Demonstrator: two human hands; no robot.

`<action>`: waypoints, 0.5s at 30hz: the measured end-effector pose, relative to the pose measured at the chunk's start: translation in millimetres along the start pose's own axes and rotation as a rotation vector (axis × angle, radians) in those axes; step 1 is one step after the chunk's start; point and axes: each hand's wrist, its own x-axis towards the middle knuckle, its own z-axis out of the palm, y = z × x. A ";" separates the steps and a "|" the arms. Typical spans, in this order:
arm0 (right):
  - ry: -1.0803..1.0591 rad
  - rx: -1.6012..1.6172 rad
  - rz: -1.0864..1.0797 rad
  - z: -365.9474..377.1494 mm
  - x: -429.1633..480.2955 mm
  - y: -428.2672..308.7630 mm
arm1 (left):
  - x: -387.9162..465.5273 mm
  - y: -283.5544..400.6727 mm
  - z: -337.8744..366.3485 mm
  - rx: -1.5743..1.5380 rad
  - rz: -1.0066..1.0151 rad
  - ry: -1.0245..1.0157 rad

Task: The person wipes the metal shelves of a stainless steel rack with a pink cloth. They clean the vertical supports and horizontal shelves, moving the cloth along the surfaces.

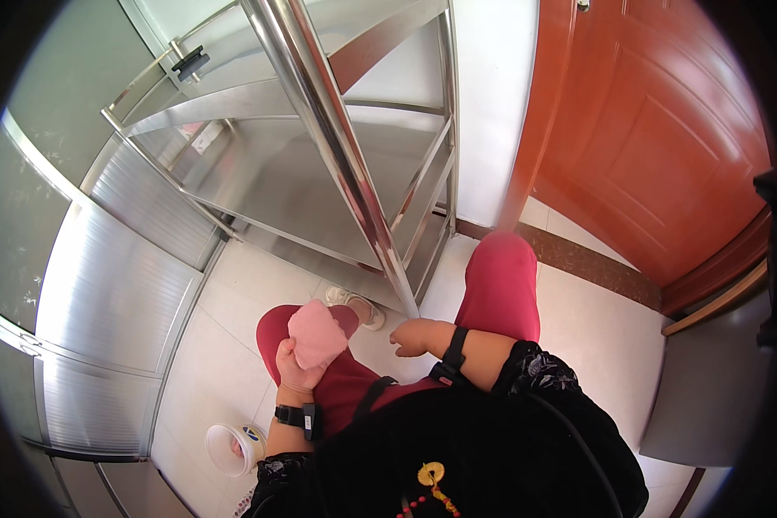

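A folded pink cloth [317, 333] lies in my left hand [296, 368], whose fingers curl around its lower left edge above my left thigh. Nothing shows in my right hand [411, 338], held between my knees near the foot of a metal post; its fingers are partly bent. Both forearms wear black bands. In front of me stands a stainless steel shelf rack [285, 175] with a thick shiny post at its near corner.
A white plastic bucket [233, 448] with something pinkish inside stands on the tiled floor at left. Ribbed panels [120, 304] run along the left side. A reddish-brown door [647, 142] is at upper right, a grey cabinet [693, 382] at right.
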 end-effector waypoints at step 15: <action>-0.110 -0.037 0.023 -6.1 1.0 -6.6 | -0.8 -1.3 -6.2 0.019 0.009 -0.005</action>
